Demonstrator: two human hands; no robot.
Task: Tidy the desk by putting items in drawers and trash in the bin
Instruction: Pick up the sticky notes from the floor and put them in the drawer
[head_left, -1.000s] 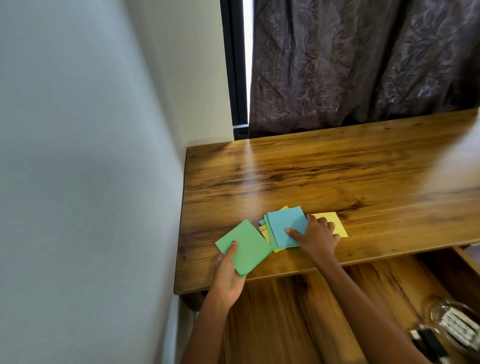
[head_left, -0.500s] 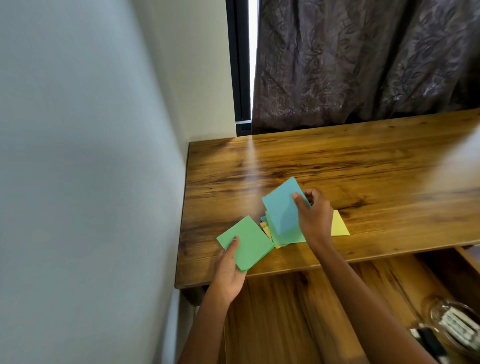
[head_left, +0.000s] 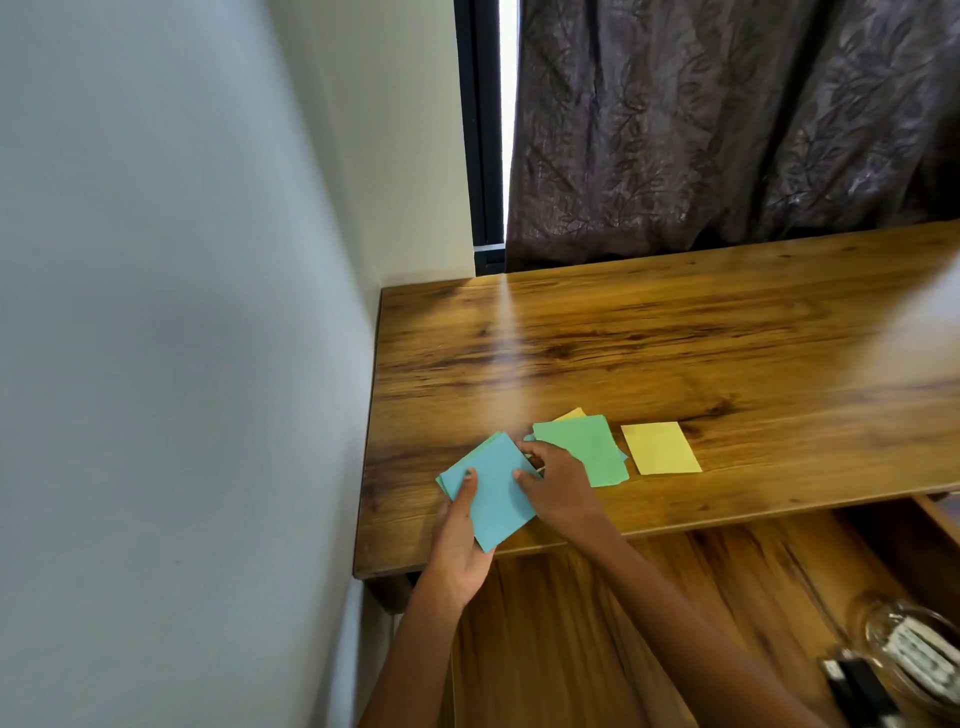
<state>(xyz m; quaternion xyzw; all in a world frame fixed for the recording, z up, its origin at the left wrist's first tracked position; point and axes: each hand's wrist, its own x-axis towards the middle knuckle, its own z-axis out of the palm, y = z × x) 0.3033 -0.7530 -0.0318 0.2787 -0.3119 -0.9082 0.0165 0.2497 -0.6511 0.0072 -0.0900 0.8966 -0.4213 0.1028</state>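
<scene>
A blue paper square lies on top of a green one at the desk's front left corner. My left hand holds this small stack from below, thumb on top of the blue sheet. My right hand touches the blue sheet's right edge with its fingertips. Beside it lies a green square over other blue and yellow sheets. A single yellow square lies apart to the right on the wooden desk.
An open drawer extends below the desk's front edge, with a glass bowl and a black stapler-like item at its right. A wall stands close on the left; a dark curtain hangs behind the desk.
My right hand lifted the blue sheet from the middle pile and laid it on the green sheet in my left hand. A green sheet now tops the middle pile.
</scene>
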